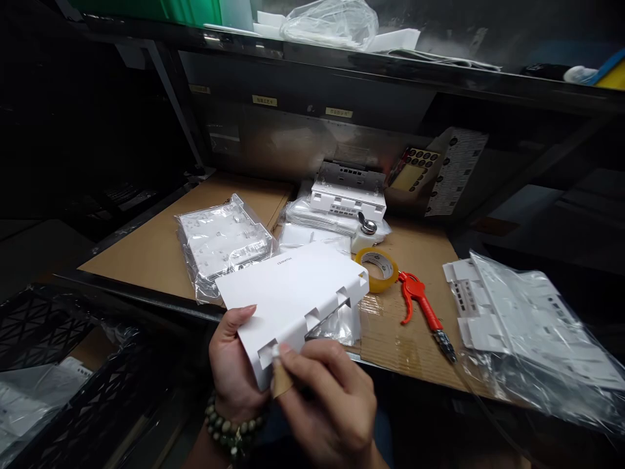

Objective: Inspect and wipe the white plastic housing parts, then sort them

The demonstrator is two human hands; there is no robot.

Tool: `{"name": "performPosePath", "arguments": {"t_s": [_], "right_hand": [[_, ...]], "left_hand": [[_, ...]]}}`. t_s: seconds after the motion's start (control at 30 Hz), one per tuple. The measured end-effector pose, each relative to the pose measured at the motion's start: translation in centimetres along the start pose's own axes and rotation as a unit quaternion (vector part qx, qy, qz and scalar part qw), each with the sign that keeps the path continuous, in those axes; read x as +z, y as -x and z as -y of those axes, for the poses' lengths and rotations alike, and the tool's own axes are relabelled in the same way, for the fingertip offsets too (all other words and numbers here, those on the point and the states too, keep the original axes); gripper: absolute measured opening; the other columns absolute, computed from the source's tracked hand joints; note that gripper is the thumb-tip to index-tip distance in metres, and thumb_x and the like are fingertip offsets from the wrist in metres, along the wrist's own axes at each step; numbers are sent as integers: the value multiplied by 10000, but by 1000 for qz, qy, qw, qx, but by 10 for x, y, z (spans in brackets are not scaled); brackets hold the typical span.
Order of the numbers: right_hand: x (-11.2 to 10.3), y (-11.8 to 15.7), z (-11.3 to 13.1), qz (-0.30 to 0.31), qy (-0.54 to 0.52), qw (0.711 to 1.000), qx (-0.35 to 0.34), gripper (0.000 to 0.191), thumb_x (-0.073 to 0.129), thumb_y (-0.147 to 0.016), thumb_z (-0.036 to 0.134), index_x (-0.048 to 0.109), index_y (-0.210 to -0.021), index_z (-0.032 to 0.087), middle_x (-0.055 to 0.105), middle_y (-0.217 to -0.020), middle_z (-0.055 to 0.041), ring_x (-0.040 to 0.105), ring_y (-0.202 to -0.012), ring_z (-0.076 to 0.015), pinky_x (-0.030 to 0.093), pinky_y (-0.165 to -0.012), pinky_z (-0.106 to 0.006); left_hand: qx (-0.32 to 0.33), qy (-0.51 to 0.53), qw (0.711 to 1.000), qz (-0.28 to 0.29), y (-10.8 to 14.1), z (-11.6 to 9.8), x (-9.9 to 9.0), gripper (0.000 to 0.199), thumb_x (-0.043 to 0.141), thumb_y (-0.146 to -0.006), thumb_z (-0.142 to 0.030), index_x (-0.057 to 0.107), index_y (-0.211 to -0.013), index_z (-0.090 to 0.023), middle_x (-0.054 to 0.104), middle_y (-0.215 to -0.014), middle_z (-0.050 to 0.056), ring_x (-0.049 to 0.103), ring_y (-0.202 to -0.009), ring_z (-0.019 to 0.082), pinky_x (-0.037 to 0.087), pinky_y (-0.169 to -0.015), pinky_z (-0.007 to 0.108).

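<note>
My left hand point(237, 371), with a bead bracelet at its wrist, grips the near left end of a white plastic housing cover point(288, 286) marked HUAWEI. The cover is tilted, and rectangular cutouts line its near edge. My right hand point(332, 397) is closed in a pinch at the leftmost cutout. A bit of white shows between its fingertips, too small to name. Something tan covers one fingertip of that hand. Behind the cover, a bagged white housing point(224, 238) lies at the left. A roll of yellow tape point(393, 272) lies just right of the cover.
A red air blow gun point(422, 303) with a hose lies right of the tape. More bagged white housings point(532, 326) overhang the table's right edge. A pump bottle point(364, 234) and open white housing point(347, 189) stand behind. A black crate point(63, 365) is at lower left; a shelf point(312, 62) crosses above.
</note>
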State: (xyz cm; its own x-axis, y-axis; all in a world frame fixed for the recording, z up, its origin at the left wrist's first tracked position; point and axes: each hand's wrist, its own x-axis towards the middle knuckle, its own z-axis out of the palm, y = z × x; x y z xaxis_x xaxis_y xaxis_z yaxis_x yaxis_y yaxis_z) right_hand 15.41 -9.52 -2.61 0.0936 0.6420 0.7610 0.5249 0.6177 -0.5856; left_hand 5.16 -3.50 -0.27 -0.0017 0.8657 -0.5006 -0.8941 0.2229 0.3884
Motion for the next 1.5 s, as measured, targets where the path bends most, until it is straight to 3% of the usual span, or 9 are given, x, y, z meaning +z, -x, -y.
{"name": "performPosePath", "arguments": {"t_s": [0.13,0.27,0.53,0.67,0.83,1.0,1.1,1.23,1.5], "right_hand": [[-32,-5,-24,-155,71,982,76,233,736,-845,78,742,-1016,234,656,-904,-28,645,-796,-158,540,-680,-270],[-64,-14,-57,-315,0,920,235,113,666,-941,309,693,-1011,225,663,-971,-40,660,-924,-199,533,-862,-367],[-69,-5,-81,-259,-264,800,473,340,682,-900,505,662,-1099,230,748,-964,11,699,-759,-148,577,-720,-287],[-69,-4,-76,-309,-275,758,504,445,782,-816,523,684,-1135,229,742,-942,26,668,-719,-120,553,-649,-234],[-76,-1,-78,-299,-265,793,460,339,742,-877,506,634,-1087,262,697,-842,55,602,-600,-81,494,-546,-191],[-95,13,-99,-236,-151,912,299,185,625,-985,424,599,-1092,275,709,-927,27,668,-709,-111,553,-651,-249],[-112,15,-105,-229,-39,941,247,155,627,-993,355,642,-1115,262,719,-1081,-12,710,-908,-132,565,-873,-313],[-128,7,-93,-280,-2,933,226,145,644,-982,317,659,-1112,255,718,-1076,-9,702,-751,-106,574,-785,-297],[-113,-9,-61,-177,-36,968,177,181,596,-997,217,673,-1154,262,695,-1165,-47,698,-674,-110,590,-663,-298]], "left_hand": [[41,28,994,97,-7,-14,-6,453,367,-1019,-362,617,-1363,-206,825,-947,66,768,-1015,298,582,-979,443],[-1,24,979,203,-12,-26,-25,816,71,-999,-690,608,-1389,-215,816,-1045,88,790,-911,262,590,-925,397],[-61,1,945,322,-32,-14,-66,631,596,-822,-792,734,-1215,-318,812,-1048,-25,797,-844,227,614,-867,293],[-29,-37,962,268,-41,-9,-76,616,546,-844,-808,717,-1239,-368,796,-1088,-86,800,-812,192,631,-852,265],[0,-229,949,216,-59,-24,-80,657,638,-737,-842,797,-1067,-297,830,-890,31,796,-708,295,680,-718,388],[-12,-435,880,188,-65,-34,-56,324,885,-738,-425,817,-967,-207,828,-891,94,796,-734,282,663,-645,312],[192,-560,755,283,-59,-36,-42,215,868,-758,-380,832,-923,-246,829,-878,54,800,-801,266,645,-709,269],[394,-609,575,380,-42,-33,-26,187,787,-850,-313,813,-1035,-317,830,-969,-8,801,-833,213,622,-787,228],[366,-619,558,414,-23,-26,-13,250,705,-935,-277,756,-1158,-379,813,-1078,-63,778,-964,153,593,-877,167]]}}
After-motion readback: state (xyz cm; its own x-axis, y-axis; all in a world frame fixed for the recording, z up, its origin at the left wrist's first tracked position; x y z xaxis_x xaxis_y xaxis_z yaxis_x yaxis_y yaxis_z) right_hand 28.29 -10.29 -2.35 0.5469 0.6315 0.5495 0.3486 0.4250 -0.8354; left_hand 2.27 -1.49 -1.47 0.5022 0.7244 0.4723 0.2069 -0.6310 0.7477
